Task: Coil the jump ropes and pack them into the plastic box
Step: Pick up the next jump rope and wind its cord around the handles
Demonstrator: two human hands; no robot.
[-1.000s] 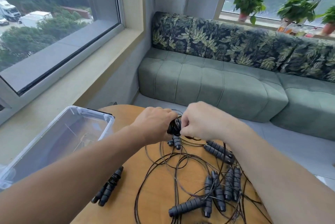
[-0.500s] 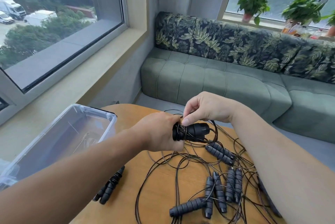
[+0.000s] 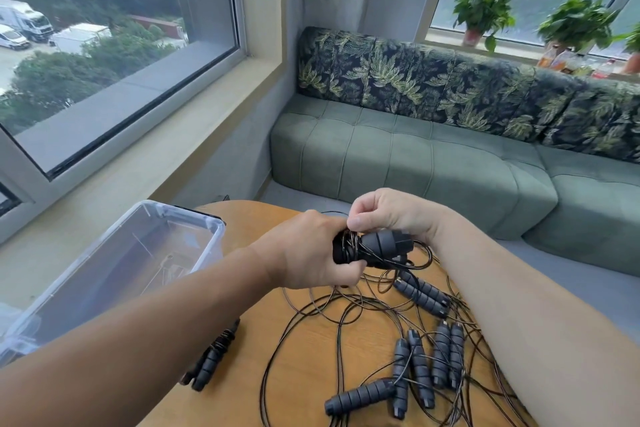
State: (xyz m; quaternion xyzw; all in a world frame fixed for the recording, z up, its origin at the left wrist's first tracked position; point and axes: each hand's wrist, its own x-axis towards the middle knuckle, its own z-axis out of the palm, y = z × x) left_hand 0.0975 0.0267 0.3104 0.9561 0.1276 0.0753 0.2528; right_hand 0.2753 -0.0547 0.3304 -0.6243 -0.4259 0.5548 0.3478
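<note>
No writing legible. Black ribbed handles gripped by left hand above table; thin cord pinched by right hand.

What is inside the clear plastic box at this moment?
No jump rope shows inside the plastic box. Through its clear walls only faint lines and reflections appear near the bottom; what they are cannot be told. The left forearm covers the near part of the box.

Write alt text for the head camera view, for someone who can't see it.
Left hand holds paired jump rope handles while right hand pinches the cord at them. Loose ropes cover the wooden table; a clear plastic box sits left.
</note>
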